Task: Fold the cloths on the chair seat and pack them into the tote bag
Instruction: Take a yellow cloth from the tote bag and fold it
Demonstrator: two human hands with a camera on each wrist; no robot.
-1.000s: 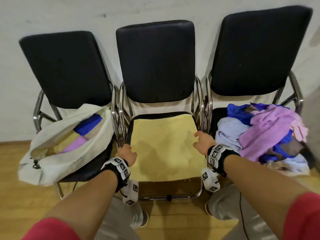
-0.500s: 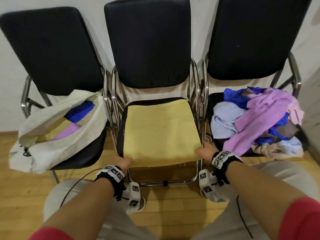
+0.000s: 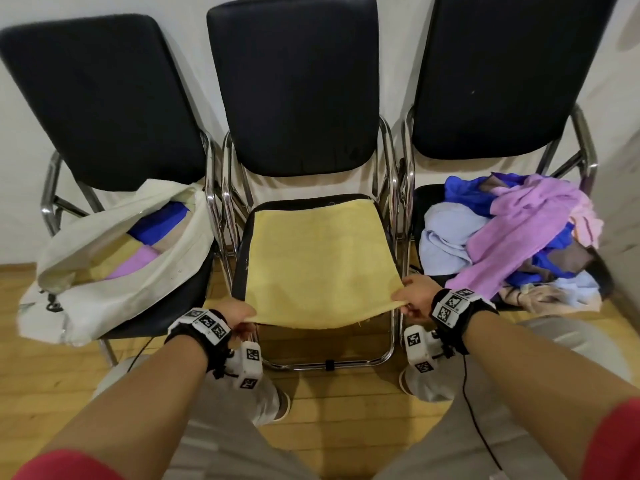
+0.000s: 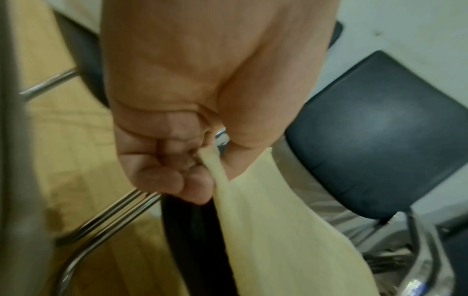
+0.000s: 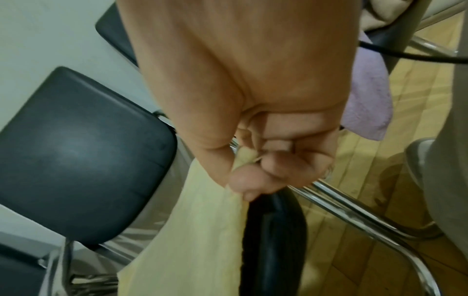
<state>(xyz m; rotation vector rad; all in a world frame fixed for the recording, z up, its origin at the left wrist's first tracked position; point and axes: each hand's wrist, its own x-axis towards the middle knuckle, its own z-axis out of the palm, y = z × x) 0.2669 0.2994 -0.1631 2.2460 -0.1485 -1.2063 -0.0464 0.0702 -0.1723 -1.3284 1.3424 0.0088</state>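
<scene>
Head view shows us crouched before the middle chair (image 3: 298, 98), with the yellow cloth (image 3: 318, 258) spread flat over its seat and its near edge lifted just off the front rim. Our left hand (image 3: 239, 315) pinches the near left corner and our right hand (image 3: 415, 299) pinches the near right corner; the wrist views confirm it, with the left fingers (image 4: 162, 178) curled tight on a bunched bit of yellow fabric and the right fingers (image 5: 255, 184) curled the same way. The fold turns on this: the cloth runs away from our fingers toward the chair back, its far edge lying at the rear of the seat, and both hands sit equally near, one at each end of the near edge, so we judge the coming move to be carrying that edge forward over the far one. The tote bag (image 3: 114, 265) waits on the left chair seat with folded cloths already inside, and the unfolded pile (image 3: 512, 237) sits on the right chair. Compared with a second ago, our hands have dropped from the sides of the seat to the front corners and closed on the cloth, and the near edge has come up.
</scene>
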